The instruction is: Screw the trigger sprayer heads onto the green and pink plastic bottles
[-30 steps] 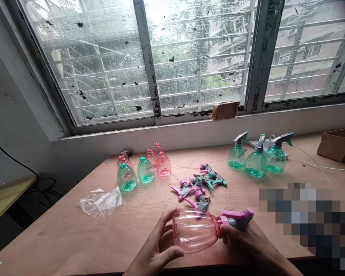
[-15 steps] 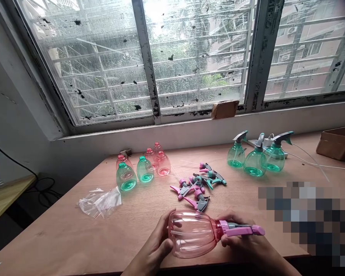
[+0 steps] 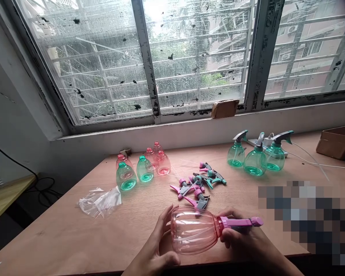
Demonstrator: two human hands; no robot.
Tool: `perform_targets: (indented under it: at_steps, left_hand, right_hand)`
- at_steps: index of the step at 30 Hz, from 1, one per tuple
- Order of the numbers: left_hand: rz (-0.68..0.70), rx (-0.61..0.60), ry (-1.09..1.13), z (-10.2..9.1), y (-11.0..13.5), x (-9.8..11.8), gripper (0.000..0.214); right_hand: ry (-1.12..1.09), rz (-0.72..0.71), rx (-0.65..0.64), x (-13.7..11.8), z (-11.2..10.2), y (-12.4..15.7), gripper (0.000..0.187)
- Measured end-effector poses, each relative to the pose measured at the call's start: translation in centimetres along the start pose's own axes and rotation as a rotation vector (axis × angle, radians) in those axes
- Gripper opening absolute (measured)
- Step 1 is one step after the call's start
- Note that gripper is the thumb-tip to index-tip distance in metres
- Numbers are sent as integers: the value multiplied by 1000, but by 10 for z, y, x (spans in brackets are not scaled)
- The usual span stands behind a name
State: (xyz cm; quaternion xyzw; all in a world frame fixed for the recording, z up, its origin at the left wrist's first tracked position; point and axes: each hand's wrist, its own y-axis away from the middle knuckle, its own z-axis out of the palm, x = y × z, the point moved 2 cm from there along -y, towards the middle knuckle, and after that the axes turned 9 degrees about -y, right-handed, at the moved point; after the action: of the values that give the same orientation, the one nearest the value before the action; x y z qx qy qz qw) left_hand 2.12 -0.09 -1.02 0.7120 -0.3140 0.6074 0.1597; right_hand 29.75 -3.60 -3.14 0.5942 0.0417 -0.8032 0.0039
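You are holding a pink bottle (image 3: pixel 194 230) on its side just above the near edge of the plywood table (image 3: pixel 60 237), at your 6 o'clock. It is clear, rosy plastic, bulbous, with soft ribs running lengthwise, and its neck is pointing to 3 o'clock. Your left hand (image 3: pixel 158 249) is cupping the rounded base; the fingers (image 3: pixel 163 220) are lying spread against the far side and the thumb is pressing in from the near side, so the hand is clamped on the bottle. Your right hand (image 3: pixel 241 241) is wrapping around the neck end, fingers curled tight on the trigger head (image 3: pixel 238 222), a glossy pink and grey sprayer whose flat nozzle is sticking out toward 3 o'clock.

Just beyond the bottle, at 12 o'clock, a tangle of loose sprayers (image 3: pixel 198 186) in pink, teal and grey is lying with thin clear tubes trailing. At 11 o'clock, capless bottles (image 3: pixel 140 168), some green and some pink, are standing upright in a cluster. At 10 o'clock a crumpled clear plastic bag (image 3: pixel 100 201) is resting on the wood. At 1 o'clock three finished green spray bottles (image 3: pixel 255 157) are standing together, with a white power strip (image 3: pixel 266 142) behind them. A cardboard box (image 3: pixel 337 142) is sitting at 2 o'clock.
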Motion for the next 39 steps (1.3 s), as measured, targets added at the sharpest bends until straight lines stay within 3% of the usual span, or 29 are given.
perform_targets:
  at_steps: [6,12,16,20,26,32,39]
  left_hand:
    - [-48,-48,48,2,-1,9,72]
    - [19,-50,158,9,-1,1,82]
    - [63,-61,105,13,-1,5,84]
    - [34,-19,30,6,1,6,90]
    - [-75,-38,98,0,0,-6,91]
    - [-113,-21,137,1,3,-10,97]
    - [-35,-32,148,7,1,-6,93]
  right_hand:
    - [35,-45,11,-3,1,1,32]
    - [57,31,-11,-5,3,0,30]
    - [20,6,-13,-5,3,1,31]
    - [48,-53,-25,-10,4,5,32]
    - [155,-101,-35,-10,2,8,35]
    - [64,101,-121,-1,4,7,39]
    - [-79,134,-175,12,-4,3,43]
